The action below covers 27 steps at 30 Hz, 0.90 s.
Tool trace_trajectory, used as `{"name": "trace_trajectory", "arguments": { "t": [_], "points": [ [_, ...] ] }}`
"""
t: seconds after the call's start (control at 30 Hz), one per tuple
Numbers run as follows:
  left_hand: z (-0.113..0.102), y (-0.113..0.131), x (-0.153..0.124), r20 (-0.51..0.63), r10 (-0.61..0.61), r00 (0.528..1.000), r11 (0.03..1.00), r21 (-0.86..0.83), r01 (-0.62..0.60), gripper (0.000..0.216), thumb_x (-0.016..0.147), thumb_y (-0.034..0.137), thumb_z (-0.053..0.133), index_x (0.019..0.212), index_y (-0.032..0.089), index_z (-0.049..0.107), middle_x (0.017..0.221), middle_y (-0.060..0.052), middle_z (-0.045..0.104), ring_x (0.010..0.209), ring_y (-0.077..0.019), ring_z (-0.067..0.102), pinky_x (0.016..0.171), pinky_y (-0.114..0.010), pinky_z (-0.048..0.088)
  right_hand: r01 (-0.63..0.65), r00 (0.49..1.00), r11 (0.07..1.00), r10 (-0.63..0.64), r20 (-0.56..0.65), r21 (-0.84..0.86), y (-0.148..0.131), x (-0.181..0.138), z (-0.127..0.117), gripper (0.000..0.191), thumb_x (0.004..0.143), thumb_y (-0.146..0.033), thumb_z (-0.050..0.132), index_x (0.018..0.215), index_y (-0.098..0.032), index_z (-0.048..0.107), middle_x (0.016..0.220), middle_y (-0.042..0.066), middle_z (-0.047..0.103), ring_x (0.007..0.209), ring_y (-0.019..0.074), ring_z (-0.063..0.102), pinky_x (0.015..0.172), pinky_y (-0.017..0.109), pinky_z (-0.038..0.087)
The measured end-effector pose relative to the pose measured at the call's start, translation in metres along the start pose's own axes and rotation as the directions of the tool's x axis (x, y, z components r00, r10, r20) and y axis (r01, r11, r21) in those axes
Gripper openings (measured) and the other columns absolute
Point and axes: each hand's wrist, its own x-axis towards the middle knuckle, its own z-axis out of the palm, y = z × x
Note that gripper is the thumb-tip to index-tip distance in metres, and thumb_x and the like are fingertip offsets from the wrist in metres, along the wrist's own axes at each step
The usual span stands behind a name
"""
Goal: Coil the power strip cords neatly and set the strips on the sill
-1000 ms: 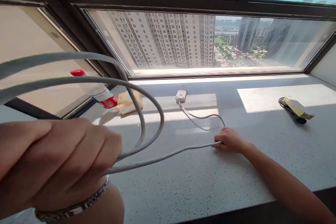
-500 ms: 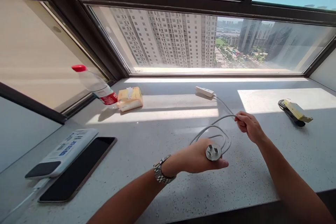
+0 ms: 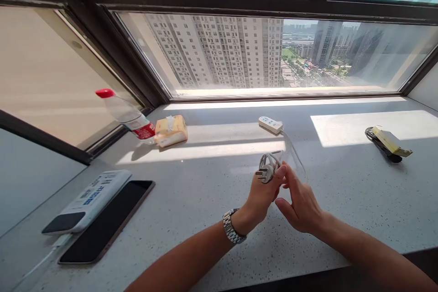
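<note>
My left hand [image 3: 262, 196], with a metal watch on its wrist, is closed around a coiled white cable and its three-pin plug [image 3: 266, 171], held up above the speckled sill [image 3: 212, 200]. My right hand [image 3: 299, 205] sits just right of it, fingers partly curled, touching the coil and the loose cable run. That run is blurred and leads back to a small white power strip [image 3: 270, 124] lying near the window.
A clear bottle with a red cap [image 3: 125, 114] leans at the left beside a yellow tissue pack [image 3: 170, 130]. A phone [image 3: 106, 221] and a white power bank [image 3: 89, 198] lie at near left. A yellow block on a black cable coil [image 3: 388, 142] sits at far right.
My left hand came down from close to the camera with the cable loops now tight around the plug. My right hand left the sill and joined it. The power strip slid right.
</note>
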Motion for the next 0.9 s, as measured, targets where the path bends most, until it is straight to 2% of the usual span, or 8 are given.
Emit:
{"name": "trace_trajectory", "arguments": {
  "t": [0.07,0.13,0.23,0.33,0.43,0.57,0.77,0.9],
  "points": [
    [-0.002,-0.004,0.004,-0.033,0.058,0.998,0.998,0.041,-0.057,0.048,0.074,0.063,0.067,0.069,0.017,0.051,0.053,0.006,0.04,0.045,-0.0052,0.031,0.042,-0.02,0.027,0.022,1.0,1.0,-0.022,0.018,0.0,-0.003,-0.005,0.005,0.087,0.095,-0.06,0.035,0.155,-0.021,-0.015,0.144,0.026,0.045,0.101,0.0322,0.066,0.072,0.043,0.058],
    [-0.005,-0.009,0.008,-0.08,0.148,0.986,0.981,0.139,-0.136,0.045,0.072,0.057,0.071,0.066,0.017,0.052,0.051,0.006,0.044,0.044,-0.0061,0.036,0.042,-0.021,0.032,0.012,1.0,0.992,-0.015,0.021,0.122,-0.006,-0.01,0.01,0.093,0.093,-0.068,0.031,0.154,-0.02,-0.02,0.153,0.026,0.032,0.121,0.0352,0.056,0.081,0.045,0.057],
    [-0.009,-0.014,0.013,-0.118,0.207,0.971,0.949,0.266,-0.17,0.037,0.068,0.046,0.076,0.066,0.017,0.053,0.053,0.004,0.052,0.047,-0.0087,0.046,0.045,-0.021,0.039,-0.042,0.999,0.923,0.032,0.033,0.382,-0.009,-0.013,0.017,0.085,0.094,-0.067,0.024,0.155,-0.023,-0.017,0.162,0.019,0.01,0.144,0.0328,0.03,0.102,0.048,0.047],
    [-0.01,-0.007,0.015,-0.092,0.161,0.983,0.97,0.197,-0.141,0.033,0.075,0.045,0.07,0.07,0.016,0.055,0.057,0.001,0.057,0.05,-0.0111,0.052,0.045,-0.022,0.042,-0.119,0.992,0.837,0.127,0.022,0.534,-0.005,-0.014,0.022,0.076,0.096,-0.065,0.026,0.156,-0.029,-0.003,0.161,0.017,0.017,0.145,0.0297,0.03,0.103,0.047,0.047],
    [-0.014,0.014,0.013,-0.017,0.158,0.987,0.986,-0.047,-0.158,0.036,0.078,0.048,0.068,0.068,0.017,0.053,0.053,0.002,0.054,0.052,-0.0112,0.054,0.052,-0.023,0.047,-0.109,0.979,0.876,0.176,-0.103,0.47,0.002,-0.01,0.022,0.066,0.095,-0.055,0.046,0.151,-0.031,0.021,0.148,0.017,0.039,0.127,0.0274,0.053,0.092,0.042,0.054],
    [-0.024,0.051,0.003,0.108,0.143,0.984,0.924,-0.37,-0.094,0.037,0.078,0.043,0.072,0.065,0.018,0.048,0.041,0.01,0.034,0.036,-0.0059,0.039,0.048,-0.02,0.045,0.091,0.974,0.96,-0.03,-0.224,0.266,0.003,0.001,0.013,0.036,0.091,-0.026,0.057,0.126,-0.027,0.05,0.112,0.01,0.061,0.101,0.022,0.064,0.085,0.038,0.056],
    [-0.036,0.072,-0.012,0.24,0.296,0.925,0.843,-0.521,-0.135,0.028,0.086,0.035,0.067,0.072,0.019,0.048,0.04,0.013,0.018,0.03,-0.0038,0.015,0.037,-0.016,0.034,0.323,0.91,0.942,-0.284,-0.302,0.088,-0.005,0.008,0.012,0.049,0.087,-0.025,0.06,0.132,-0.024,0.04,0.119,0.015,0.053,0.112,0.0265,0.059,0.081,0.04,0.058],
    [-0.034,0.07,-0.016,0.33,0.379,0.865,0.839,-0.517,-0.17,0.026,0.09,0.035,0.062,0.074,0.019,0.05,0.038,0.014,0.017,0.027,-0.0038,0.013,0.035,-0.016,0.027,0.261,0.902,0.962,-0.214,-0.374,0.079,-0.005,0.008,0.015,0.042,0.084,-0.024,0.062,0.122,-0.023,0.045,0.114,0.014,0.053,0.105,0.0246,0.058,0.074,0.037,0.058]
  ]
}}
